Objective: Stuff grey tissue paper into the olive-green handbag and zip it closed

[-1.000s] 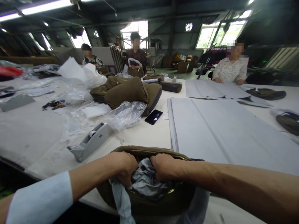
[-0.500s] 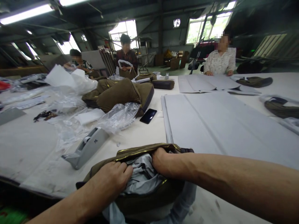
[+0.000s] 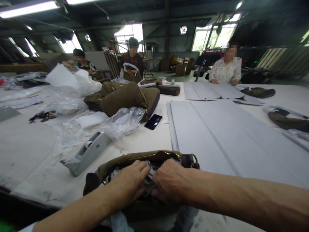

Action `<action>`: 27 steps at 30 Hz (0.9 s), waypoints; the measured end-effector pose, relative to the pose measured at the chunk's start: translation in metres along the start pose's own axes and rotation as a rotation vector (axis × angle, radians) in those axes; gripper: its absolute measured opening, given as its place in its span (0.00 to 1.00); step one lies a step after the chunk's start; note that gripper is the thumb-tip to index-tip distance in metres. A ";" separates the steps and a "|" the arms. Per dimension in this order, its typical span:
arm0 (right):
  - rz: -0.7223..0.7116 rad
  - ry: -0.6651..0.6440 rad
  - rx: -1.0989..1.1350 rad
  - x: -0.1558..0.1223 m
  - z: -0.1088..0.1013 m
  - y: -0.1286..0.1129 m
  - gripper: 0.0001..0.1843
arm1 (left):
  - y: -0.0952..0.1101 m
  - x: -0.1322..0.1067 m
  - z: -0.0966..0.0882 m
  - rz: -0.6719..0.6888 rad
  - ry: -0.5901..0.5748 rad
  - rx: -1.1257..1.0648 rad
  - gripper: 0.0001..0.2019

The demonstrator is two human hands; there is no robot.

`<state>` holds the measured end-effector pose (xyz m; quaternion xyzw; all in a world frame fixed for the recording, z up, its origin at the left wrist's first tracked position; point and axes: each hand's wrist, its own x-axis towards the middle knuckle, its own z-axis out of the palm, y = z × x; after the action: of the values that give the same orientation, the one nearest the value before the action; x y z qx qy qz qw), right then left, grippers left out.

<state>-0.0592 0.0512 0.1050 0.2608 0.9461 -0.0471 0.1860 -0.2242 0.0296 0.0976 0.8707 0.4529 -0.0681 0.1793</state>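
An olive-brown bag with a gold zipper (image 3: 142, 157) lies open at the near edge of the white table (image 3: 29, 151), with a dark strap loop at its right end. Crumpled grey paper (image 3: 147, 183) sits in its mouth, mostly hidden by my hands. My left hand (image 3: 129, 180) is curled over the paper inside the opening. My right hand (image 3: 169, 180) grips the paper beside it, and the knuckles of both hands nearly touch. A pale blue fabric strip (image 3: 119, 222) hangs below the bag.
A grey tape dispenser (image 3: 88, 154) and clear plastic film (image 3: 123, 122) lie left of a black phone (image 3: 153, 121). Large grey paper sheets (image 3: 217, 135) cover the right. A pile of olive bags (image 3: 123, 100) stands ahead. Several co-workers, such as one in a patterned blouse (image 3: 225, 71), sit beyond.
My hands have come together over the bag's mouth and gathered the grey paper. Less paper shows, and the opening looks narrower. My left hand has moved up from the bag's near side.
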 end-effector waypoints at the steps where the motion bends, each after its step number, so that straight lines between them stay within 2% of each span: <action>1: 0.017 -0.034 -0.023 -0.009 0.003 -0.001 0.10 | -0.001 0.007 0.006 -0.033 -0.063 0.033 0.17; 3: 0.086 -0.002 -0.085 -0.022 0.010 -0.001 0.09 | -0.005 0.017 0.016 -0.136 -0.159 0.127 0.15; 5: 0.141 0.190 -0.120 -0.031 0.017 0.002 0.08 | -0.008 0.021 0.018 -0.228 -0.205 0.221 0.15; 7: 0.073 0.386 -0.134 -0.039 0.022 0.006 0.15 | -0.009 0.016 0.012 -0.253 -0.186 0.251 0.15; 9: -0.070 0.476 -0.183 -0.045 0.025 0.010 0.20 | -0.008 0.004 0.001 -0.215 -0.137 0.230 0.15; 11: -0.127 0.454 -0.248 -0.050 0.025 0.013 0.14 | -0.007 -0.009 -0.008 -0.156 -0.136 0.225 0.14; 13: -0.099 0.363 -0.278 -0.051 0.022 0.012 0.04 | -0.007 -0.018 -0.011 -0.124 -0.224 0.285 0.13; 15: -0.088 0.178 -0.301 -0.050 0.016 0.009 0.03 | -0.009 -0.021 -0.007 -0.135 -0.331 0.404 0.06; 16: -0.092 0.082 -0.317 -0.049 0.013 0.008 0.04 | -0.011 -0.021 -0.005 -0.150 -0.350 0.466 0.06; 18: -0.080 -0.038 -0.346 -0.049 0.006 0.007 0.04 | -0.015 -0.021 -0.002 -0.186 -0.339 0.548 0.14; 21: -0.050 -0.028 -0.319 -0.050 0.003 0.011 0.02 | -0.022 -0.029 -0.007 -0.190 -0.247 0.469 0.12; 25: 0.000 -0.019 -0.319 -0.052 0.012 0.021 0.06 | -0.030 -0.054 -0.019 0.009 -0.192 0.124 0.11; 27: 0.014 0.032 -0.335 -0.055 0.016 0.024 0.04 | -0.035 -0.063 -0.020 -0.016 -0.174 0.070 0.12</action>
<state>0.0022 0.0424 0.1109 0.2336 0.9417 0.1167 0.2122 -0.2904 0.0072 0.1251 0.8636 0.4397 -0.1610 0.1868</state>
